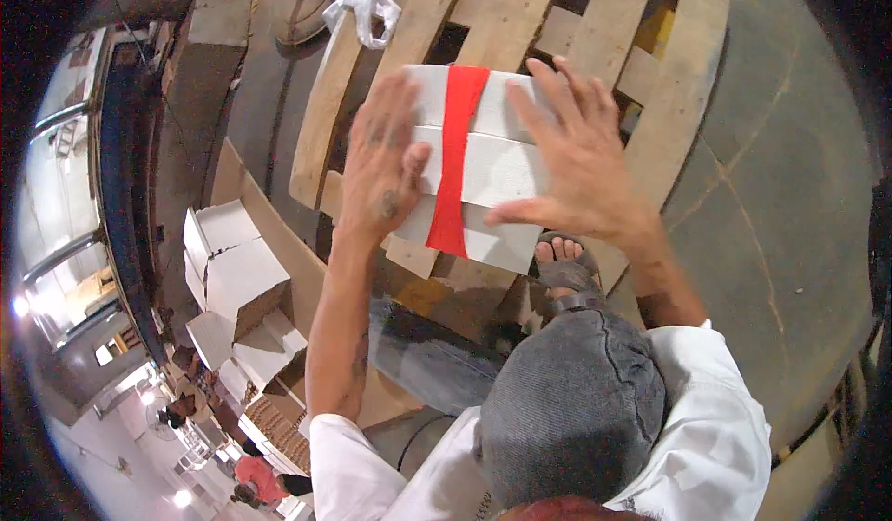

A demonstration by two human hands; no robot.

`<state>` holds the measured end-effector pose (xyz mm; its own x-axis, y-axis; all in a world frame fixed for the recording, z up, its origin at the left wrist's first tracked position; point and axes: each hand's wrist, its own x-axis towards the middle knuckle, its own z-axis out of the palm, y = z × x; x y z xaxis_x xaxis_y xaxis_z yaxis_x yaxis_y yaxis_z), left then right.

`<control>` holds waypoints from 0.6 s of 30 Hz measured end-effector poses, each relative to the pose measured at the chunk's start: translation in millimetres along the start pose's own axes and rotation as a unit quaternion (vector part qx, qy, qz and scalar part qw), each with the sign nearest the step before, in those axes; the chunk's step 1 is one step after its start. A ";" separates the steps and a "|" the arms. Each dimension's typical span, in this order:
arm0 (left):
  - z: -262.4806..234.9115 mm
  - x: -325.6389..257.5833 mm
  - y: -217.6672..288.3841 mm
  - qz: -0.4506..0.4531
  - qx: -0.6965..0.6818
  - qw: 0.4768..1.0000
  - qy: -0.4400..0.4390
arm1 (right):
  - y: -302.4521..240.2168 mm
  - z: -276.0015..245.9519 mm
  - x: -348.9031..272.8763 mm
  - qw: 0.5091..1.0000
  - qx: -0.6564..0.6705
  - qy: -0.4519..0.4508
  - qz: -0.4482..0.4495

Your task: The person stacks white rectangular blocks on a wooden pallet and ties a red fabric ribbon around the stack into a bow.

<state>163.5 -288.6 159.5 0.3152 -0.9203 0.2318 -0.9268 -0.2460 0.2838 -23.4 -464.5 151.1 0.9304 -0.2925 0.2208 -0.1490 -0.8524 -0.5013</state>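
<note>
White rectangular blocks bound by a red band [474, 163] sit at upper centre on a wooden pallet [520, 19], between my flat, open left hand [383, 163] and right hand [581, 159], pressing its sides.

Stack of 3 flat white boxes [488, 163] w/ a red band [453, 159] wrapped top to bottom across the middle, lying on the wooden pallet [520, 19] near its front edge. L hand [381, 163] flat on the stack's left side, R hand [576, 163] flat on its right. More white cartons [232, 270], squarish, some open, piled on the floor off the pallet's left edge.
</note>
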 end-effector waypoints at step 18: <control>-6.6 31.4 -16.6 0.087 0.021 0.980 -0.178 | 11.0 -14.2 8.9 0.988 0.119 -0.096 0.021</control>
<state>190.2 -311.4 168.2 0.0673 -0.9954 -0.0680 -0.9701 -0.0812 0.2288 -21.5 -482.6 159.4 0.9749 -0.2184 0.0435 -0.1278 -0.7086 -0.6939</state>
